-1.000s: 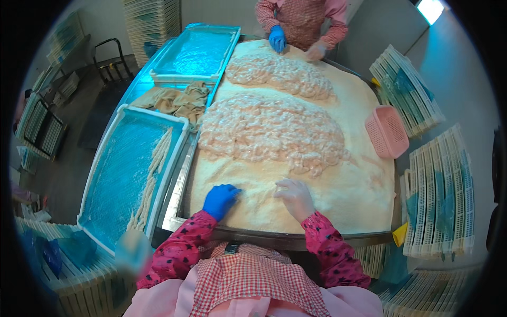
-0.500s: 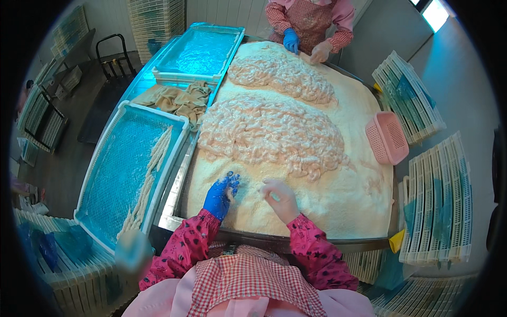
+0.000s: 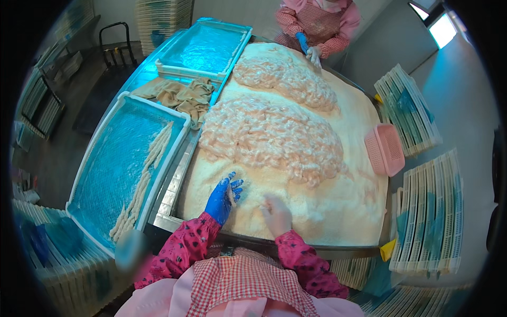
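Note:
My left hand (image 3: 219,203), in a blue glove dusted with crumbs, holds a pale coated meat strip (image 3: 231,195) between thumb and fingers. To its right, my right hand (image 3: 278,216), in a whitish glove, hovers low over the bed of pale crumbs (image 3: 327,211). Motion smears its fingers, so whether they hold anything is hidden. Just beyond both hands lies a wide heap of wet, pinkish raw meat strips (image 3: 272,134). At my left, a white-rimmed tray (image 3: 79,164) with a blue mesh bottom carries a row of coated strips (image 3: 138,193) along its right side.
A second meat heap (image 3: 285,76) lies farther back, where a co-worker's gloved hands (image 3: 309,50) meet. Crumpled tan cloths (image 3: 185,98) separate the near tray from a far blue-lined tray (image 3: 203,47). A pink basket (image 3: 384,150) stands at the right edge, beside stacked trays (image 3: 428,211).
My right hand has moved slightly left and down, blurring. My left hand keeps the strip, its fingers now more spread. The co-worker's hands have come together. The whole view has shifted a little.

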A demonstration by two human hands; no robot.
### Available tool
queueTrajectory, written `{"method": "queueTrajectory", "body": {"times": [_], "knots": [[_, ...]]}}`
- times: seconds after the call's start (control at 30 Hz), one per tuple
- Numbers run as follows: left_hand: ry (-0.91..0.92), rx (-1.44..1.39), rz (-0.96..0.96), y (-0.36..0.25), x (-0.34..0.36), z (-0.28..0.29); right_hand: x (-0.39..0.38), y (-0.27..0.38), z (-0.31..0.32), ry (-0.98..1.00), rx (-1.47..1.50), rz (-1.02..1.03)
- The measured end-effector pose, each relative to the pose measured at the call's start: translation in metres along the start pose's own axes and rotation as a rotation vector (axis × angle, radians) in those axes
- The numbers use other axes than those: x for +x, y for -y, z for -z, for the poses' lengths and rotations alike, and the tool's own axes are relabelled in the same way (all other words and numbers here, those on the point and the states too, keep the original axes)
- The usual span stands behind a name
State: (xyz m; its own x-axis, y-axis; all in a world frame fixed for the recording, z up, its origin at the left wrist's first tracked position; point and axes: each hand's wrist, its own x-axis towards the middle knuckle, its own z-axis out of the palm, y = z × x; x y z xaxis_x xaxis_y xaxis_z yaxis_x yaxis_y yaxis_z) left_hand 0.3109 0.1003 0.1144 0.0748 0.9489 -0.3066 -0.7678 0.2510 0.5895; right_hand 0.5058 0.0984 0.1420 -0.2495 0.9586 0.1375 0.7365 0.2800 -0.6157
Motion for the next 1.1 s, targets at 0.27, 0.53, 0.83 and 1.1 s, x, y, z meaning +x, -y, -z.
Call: {"method": "queueTrajectory", "body": {"times": [0.27, 0.53, 0.83, 1.1], "knots": [[0.021, -0.124, 0.003, 0.005, -0.003, 0.0, 0.022, -0.01, 0.041, 0.073, -0.265, 0.481], [0.085, -0.406, 0.028, 0.028, -0.001, 0.0, 0.02, -0.018, 0.001, 0.013, 0.323, -0.085], [-0.086, -0.418, -0.059, 0.045, 0.007, -0.025, 0.004, 0.061, 0.005, 0.029, 0.03, 0.461], [0.178, -0.812, -1.086, 0.069, -0.005, -0.127, 0.022, 0.088, 0.013, 0.004, -0.068, 0.668]]}}
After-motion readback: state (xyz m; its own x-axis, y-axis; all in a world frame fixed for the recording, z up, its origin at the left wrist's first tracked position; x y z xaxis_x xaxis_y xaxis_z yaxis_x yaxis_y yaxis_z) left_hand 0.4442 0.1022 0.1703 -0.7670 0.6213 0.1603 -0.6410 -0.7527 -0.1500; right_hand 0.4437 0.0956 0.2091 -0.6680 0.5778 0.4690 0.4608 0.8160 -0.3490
